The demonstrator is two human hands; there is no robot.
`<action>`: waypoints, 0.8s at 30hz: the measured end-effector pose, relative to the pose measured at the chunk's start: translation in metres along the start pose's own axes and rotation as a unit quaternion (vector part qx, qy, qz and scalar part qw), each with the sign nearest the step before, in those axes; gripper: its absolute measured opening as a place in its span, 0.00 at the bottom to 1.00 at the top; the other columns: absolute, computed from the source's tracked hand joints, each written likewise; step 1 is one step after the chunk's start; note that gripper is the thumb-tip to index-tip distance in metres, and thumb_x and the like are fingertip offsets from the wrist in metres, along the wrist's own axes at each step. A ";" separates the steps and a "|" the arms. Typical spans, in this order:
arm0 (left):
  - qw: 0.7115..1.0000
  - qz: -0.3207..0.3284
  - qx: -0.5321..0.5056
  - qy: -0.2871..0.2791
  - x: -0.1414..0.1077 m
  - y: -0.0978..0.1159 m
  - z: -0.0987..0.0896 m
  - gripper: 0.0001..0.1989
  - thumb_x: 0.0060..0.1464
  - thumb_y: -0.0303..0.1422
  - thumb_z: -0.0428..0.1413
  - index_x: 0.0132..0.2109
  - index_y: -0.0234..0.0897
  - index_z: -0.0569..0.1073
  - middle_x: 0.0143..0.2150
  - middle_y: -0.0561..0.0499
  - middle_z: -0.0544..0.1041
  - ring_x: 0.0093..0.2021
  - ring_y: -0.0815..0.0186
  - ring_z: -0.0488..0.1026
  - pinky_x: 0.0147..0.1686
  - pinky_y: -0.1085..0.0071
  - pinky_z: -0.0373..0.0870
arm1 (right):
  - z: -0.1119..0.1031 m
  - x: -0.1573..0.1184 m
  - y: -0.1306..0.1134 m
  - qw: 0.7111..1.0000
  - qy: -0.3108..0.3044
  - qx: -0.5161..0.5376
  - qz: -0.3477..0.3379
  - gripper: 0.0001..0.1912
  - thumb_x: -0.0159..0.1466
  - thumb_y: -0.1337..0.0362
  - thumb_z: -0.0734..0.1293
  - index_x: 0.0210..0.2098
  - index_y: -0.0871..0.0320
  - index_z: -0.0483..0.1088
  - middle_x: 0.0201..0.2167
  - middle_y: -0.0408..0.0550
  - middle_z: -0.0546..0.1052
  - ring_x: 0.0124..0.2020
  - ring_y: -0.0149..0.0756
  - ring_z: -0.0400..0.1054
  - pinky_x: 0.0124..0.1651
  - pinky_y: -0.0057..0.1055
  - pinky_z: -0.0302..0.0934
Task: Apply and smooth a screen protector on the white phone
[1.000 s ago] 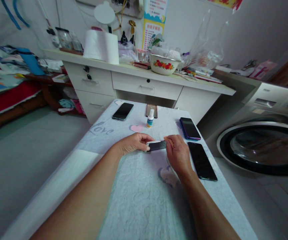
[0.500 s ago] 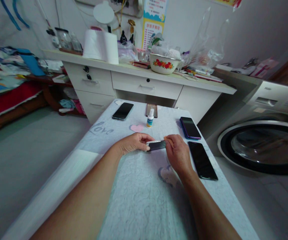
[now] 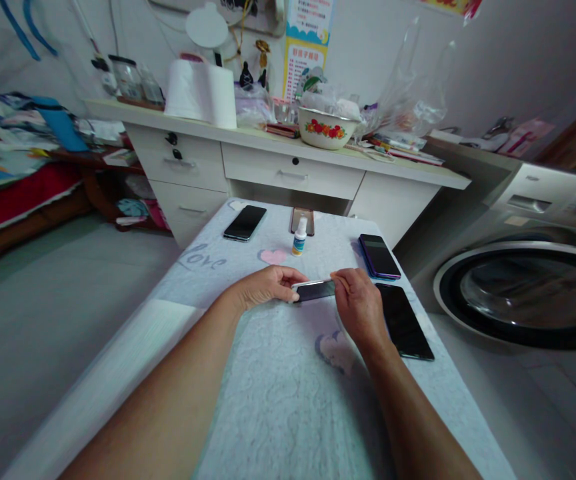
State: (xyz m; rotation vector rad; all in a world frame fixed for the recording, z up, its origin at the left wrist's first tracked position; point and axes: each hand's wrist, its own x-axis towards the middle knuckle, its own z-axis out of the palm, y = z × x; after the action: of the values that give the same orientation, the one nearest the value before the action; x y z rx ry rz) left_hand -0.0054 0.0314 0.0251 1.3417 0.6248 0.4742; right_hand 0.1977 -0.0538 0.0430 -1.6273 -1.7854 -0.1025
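Observation:
A phone with a light rim (image 3: 314,290) is tilted above the table, its dark face toward me. My left hand (image 3: 271,285) grips its left end between thumb and fingers. At its right end my right hand (image 3: 357,301) is closed, with the fingertips at the phone's upper corner; whether a small item is pinched there cannot be made out. Just beyond the phone stands a small spray bottle (image 3: 299,237). A larger black phone or tablet (image 3: 405,321) lies right of my right hand, partly hidden by it.
On the cloth-covered table (image 3: 268,413) lie a black phone (image 3: 246,223) at the far left, a brownish case (image 3: 302,220) behind the bottle, and a purple-edged phone (image 3: 380,256) at the right. A white desk (image 3: 293,167) stands beyond, a washing machine (image 3: 543,200) at the right.
My right hand has shifted slightly to the right along the phone's upper edge, uncovering a little more of its right end. My left hand keeps its hold.

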 end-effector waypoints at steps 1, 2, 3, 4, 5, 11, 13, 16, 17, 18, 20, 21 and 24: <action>1.000 0.002 0.004 0.001 0.000 0.000 0.000 0.22 0.37 0.28 0.64 0.44 0.32 0.76 0.37 0.49 0.76 0.36 0.68 0.70 0.37 0.72 0.63 | -0.001 0.000 0.001 1.000 0.003 -0.004 0.002 0.08 0.66 0.66 0.59 0.37 0.57 0.71 0.34 0.49 0.73 0.36 0.37 0.68 0.41 0.31 0.59; 1.000 0.003 0.009 0.001 0.000 0.000 -0.001 0.21 0.37 0.28 0.64 0.44 0.32 0.76 0.37 0.49 0.76 0.36 0.68 0.69 0.37 0.72 0.62 | -0.001 0.001 0.002 1.000 0.005 -0.009 0.004 0.08 0.66 0.66 0.59 0.37 0.57 0.71 0.34 0.49 0.73 0.36 0.37 0.68 0.41 0.31 0.59; 1.000 0.004 0.012 0.000 -0.001 0.000 -0.001 0.21 0.38 0.28 0.63 0.44 0.32 0.76 0.37 0.50 0.76 0.36 0.69 0.69 0.36 0.72 0.62 | -0.002 0.001 0.002 1.000 0.007 -0.013 0.007 0.09 0.66 0.67 0.59 0.37 0.57 0.71 0.34 0.49 0.73 0.36 0.37 0.68 0.41 0.31 0.59; 1.000 0.004 0.014 0.000 -0.001 0.000 -0.001 0.21 0.38 0.29 0.63 0.44 0.32 0.76 0.37 0.50 0.76 0.35 0.69 0.69 0.36 0.73 0.62 | -0.003 0.001 0.003 1.000 0.009 -0.018 0.010 0.09 0.66 0.67 0.59 0.37 0.58 0.71 0.34 0.49 0.73 0.36 0.37 0.68 0.41 0.31 0.59; 1.000 0.002 0.015 -0.002 -0.001 0.000 -0.001 0.21 0.38 0.29 0.63 0.44 0.32 0.76 0.37 0.50 0.76 0.35 0.69 0.69 0.36 0.73 0.62 | -0.004 0.001 0.003 1.000 0.011 -0.023 0.014 0.09 0.65 0.67 0.59 0.36 0.58 0.71 0.34 0.49 0.73 0.36 0.37 0.68 0.41 0.31 0.59; 1.000 0.002 0.017 -0.002 -0.001 0.000 -0.001 0.21 0.38 0.28 0.63 0.44 0.32 0.76 0.36 0.50 0.76 0.34 0.70 0.68 0.34 0.74 0.61 | -0.005 0.002 0.004 0.998 0.021 -0.048 0.022 0.09 0.65 0.67 0.60 0.35 0.58 0.72 0.33 0.49 0.73 0.36 0.38 0.68 0.41 0.31 0.59; 1.000 0.003 0.016 -0.002 -0.001 0.000 -0.001 0.21 0.38 0.28 0.63 0.44 0.32 0.76 0.36 0.50 0.76 0.34 0.70 0.68 0.34 0.74 0.60 | -0.004 0.001 0.004 0.998 0.023 -0.046 0.019 0.09 0.65 0.67 0.60 0.35 0.58 0.72 0.33 0.49 0.73 0.36 0.37 0.68 0.40 0.31 0.59; 1.000 0.003 0.014 -0.004 -0.001 0.001 0.000 0.21 0.38 0.28 0.63 0.45 0.32 0.76 0.37 0.50 0.76 0.34 0.70 0.68 0.34 0.74 0.61 | -0.003 0.001 0.003 0.999 0.028 -0.036 0.010 0.09 0.64 0.68 0.59 0.36 0.58 0.71 0.33 0.49 0.72 0.35 0.37 0.67 0.40 0.31 0.59; 1.000 0.003 0.012 -0.004 -0.001 0.001 0.000 0.21 0.38 0.28 0.64 0.44 0.32 0.76 0.37 0.50 0.76 0.35 0.70 0.69 0.34 0.74 0.61 | -0.002 0.000 0.003 0.999 0.029 -0.033 0.007 0.09 0.64 0.68 0.59 0.36 0.58 0.71 0.34 0.49 0.72 0.35 0.36 0.67 0.39 0.31 0.59; 1.000 0.003 0.008 -0.003 -0.001 0.001 0.000 0.21 0.38 0.28 0.64 0.44 0.32 0.76 0.37 0.50 0.76 0.35 0.70 0.69 0.35 0.74 0.62 | -0.001 0.000 0.002 0.999 0.028 -0.031 0.003 0.09 0.65 0.68 0.58 0.36 0.58 0.71 0.34 0.49 0.72 0.35 0.36 0.67 0.39 0.31 0.59; 1.000 0.002 0.000 -0.005 -0.001 0.001 0.000 0.22 0.37 0.29 0.64 0.44 0.32 0.76 0.37 0.50 0.77 0.35 0.69 0.70 0.36 0.73 0.63 | 0.000 -0.001 0.001 0.999 0.023 -0.028 -0.001 0.10 0.65 0.68 0.58 0.36 0.58 0.71 0.34 0.49 0.72 0.34 0.36 0.66 0.39 0.31 0.59; 1.000 0.002 -0.004 -0.005 -0.001 0.001 0.000 0.22 0.37 0.29 0.64 0.44 0.32 0.76 0.37 0.50 0.77 0.35 0.69 0.70 0.36 0.73 0.63 | 0.001 -0.001 -0.001 0.999 0.021 -0.027 -0.002 0.10 0.65 0.68 0.58 0.37 0.58 0.71 0.34 0.49 0.71 0.34 0.36 0.66 0.38 0.31 0.59; 1.000 0.003 -0.008 -0.006 -0.001 0.001 0.001 0.22 0.37 0.29 0.65 0.43 0.31 0.76 0.36 0.50 0.77 0.34 0.69 0.70 0.36 0.72 0.63 | 0.004 -0.002 -0.006 1.000 0.017 -0.018 -0.003 0.09 0.64 0.69 0.58 0.37 0.58 0.70 0.34 0.49 0.71 0.35 0.36 0.66 0.39 0.31 0.59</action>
State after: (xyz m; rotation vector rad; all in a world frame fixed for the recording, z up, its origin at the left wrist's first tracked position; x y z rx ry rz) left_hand -0.0056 0.0305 0.0266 1.3303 0.6057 0.4739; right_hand 0.1905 -0.0549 0.0414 -1.6368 -1.7722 -0.1636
